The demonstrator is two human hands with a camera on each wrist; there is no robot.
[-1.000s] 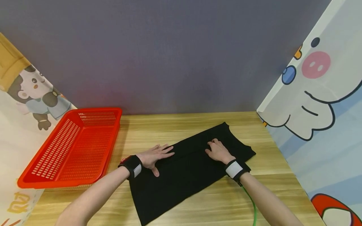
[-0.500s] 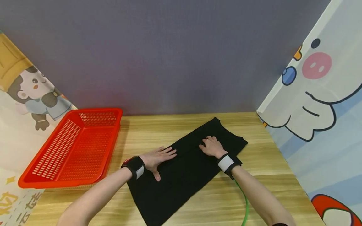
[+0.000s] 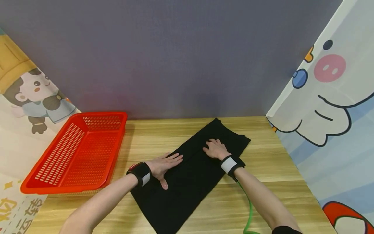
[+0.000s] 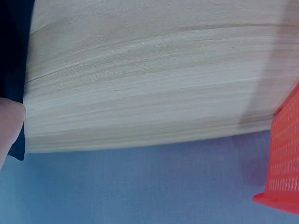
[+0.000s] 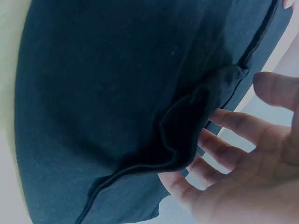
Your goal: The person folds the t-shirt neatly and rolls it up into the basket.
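A black folded garment (image 3: 187, 182) lies slantwise on the table, its far right end curved inward between two corners. My left hand (image 3: 163, 166) rests flat on its left part, fingers spread and thumb apart. In the left wrist view only one finger (image 4: 8, 122) shows, over the cloth's edge. Farther right, my right hand (image 3: 216, 149) touches the garment along its lengthwise fold line. In the right wrist view the right hand (image 5: 233, 172) has its fingertips against a raised, rumpled edge of the black cloth (image 5: 98, 93), with the thumb held away from it.
A red plastic basket (image 3: 84, 156) with perforated walls stands left of the garment. A grey panel (image 3: 187, 65) rises behind the wooden table (image 3: 263, 198), and printed curtains (image 3: 327, 107) flank it. A green cable (image 3: 249, 211) trails from the right wrist strap.
The garment has turned, its right end swinging left and farther back, its near corner shifting right. My right hand has moved left with it; the left hand has shifted slightly right.
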